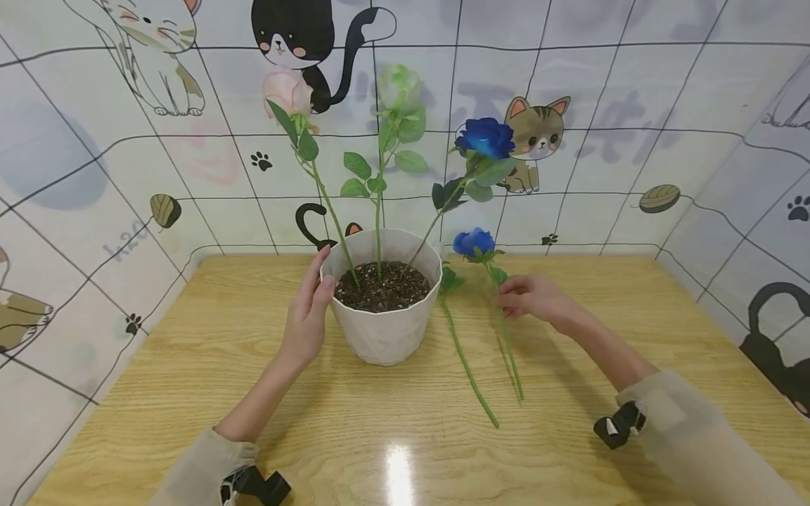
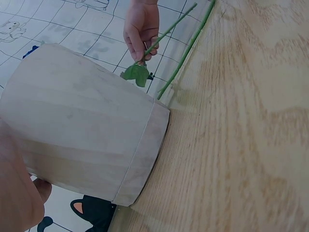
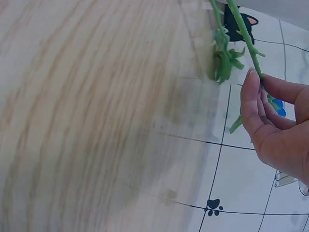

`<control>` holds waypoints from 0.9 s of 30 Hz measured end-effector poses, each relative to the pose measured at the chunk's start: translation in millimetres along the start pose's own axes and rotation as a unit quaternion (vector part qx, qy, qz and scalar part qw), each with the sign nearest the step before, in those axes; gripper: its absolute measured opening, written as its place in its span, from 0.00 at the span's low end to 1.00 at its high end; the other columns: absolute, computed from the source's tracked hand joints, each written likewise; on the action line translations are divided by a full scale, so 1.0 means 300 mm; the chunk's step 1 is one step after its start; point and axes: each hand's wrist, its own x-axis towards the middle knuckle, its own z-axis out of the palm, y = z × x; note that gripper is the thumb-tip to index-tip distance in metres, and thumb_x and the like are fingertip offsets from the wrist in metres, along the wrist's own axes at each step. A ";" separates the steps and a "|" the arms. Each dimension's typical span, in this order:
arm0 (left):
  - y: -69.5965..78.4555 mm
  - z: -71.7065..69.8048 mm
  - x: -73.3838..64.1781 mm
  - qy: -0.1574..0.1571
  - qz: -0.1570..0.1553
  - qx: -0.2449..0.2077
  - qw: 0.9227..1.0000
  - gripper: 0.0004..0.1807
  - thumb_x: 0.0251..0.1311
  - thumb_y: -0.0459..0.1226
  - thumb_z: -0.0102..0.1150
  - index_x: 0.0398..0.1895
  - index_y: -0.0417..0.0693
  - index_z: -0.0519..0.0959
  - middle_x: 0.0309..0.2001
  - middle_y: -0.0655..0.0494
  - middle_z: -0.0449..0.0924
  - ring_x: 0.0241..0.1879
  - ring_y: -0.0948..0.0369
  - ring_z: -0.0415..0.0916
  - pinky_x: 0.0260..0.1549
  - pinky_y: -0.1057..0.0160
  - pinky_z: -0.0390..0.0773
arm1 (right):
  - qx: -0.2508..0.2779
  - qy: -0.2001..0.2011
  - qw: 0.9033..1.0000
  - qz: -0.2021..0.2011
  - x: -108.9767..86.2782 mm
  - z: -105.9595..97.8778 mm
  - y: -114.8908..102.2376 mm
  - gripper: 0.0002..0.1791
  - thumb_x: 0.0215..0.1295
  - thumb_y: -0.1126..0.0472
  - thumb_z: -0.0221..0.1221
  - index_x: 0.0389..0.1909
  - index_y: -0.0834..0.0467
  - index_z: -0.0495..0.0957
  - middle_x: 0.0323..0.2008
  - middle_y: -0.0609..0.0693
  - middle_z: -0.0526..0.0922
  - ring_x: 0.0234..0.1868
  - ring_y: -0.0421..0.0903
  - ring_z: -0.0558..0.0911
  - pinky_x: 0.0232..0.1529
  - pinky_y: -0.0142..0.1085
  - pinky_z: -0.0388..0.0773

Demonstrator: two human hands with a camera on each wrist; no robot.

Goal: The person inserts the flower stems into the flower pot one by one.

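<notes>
A white flowerpot [image 1: 382, 337] filled with dark soil [image 1: 386, 288] stands on the wooden table. In it are a pale pink rose [image 1: 287, 91], a greenish-white rose [image 1: 400, 88] and a dark blue rose [image 1: 486, 137], the blue one leaning right. My left hand [image 1: 306, 320] rests against the pot's left side, thumb nearer me and straight fingers reaching along the wall. My right hand [image 1: 534, 301] pinches the green stem of another blue rose [image 1: 474, 242] just below its leaves, right of the pot. In the right wrist view, thumb and fingertips meet on this stem [image 3: 248, 43].
A second loose green stem [image 1: 470, 369] lies on the table [image 1: 304, 450] between the pot and the held rose; its top end is hidden behind the pot. A white wall covering [image 1: 607, 161] with cat drawings and grid lines rises behind and beside the table.
</notes>
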 end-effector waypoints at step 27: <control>0.003 -0.002 0.001 0.001 0.005 -0.003 1.000 0.28 0.79 0.41 0.38 0.79 0.49 0.58 0.78 0.54 0.55 0.75 0.54 0.54 0.73 0.50 0.54 | 0.177 0.198 0.954 -0.138 -0.101 -0.082 -0.077 0.17 0.72 0.61 0.61 0.51 0.71 0.73 0.40 0.47 0.85 0.36 0.40 0.84 0.43 0.28 0.82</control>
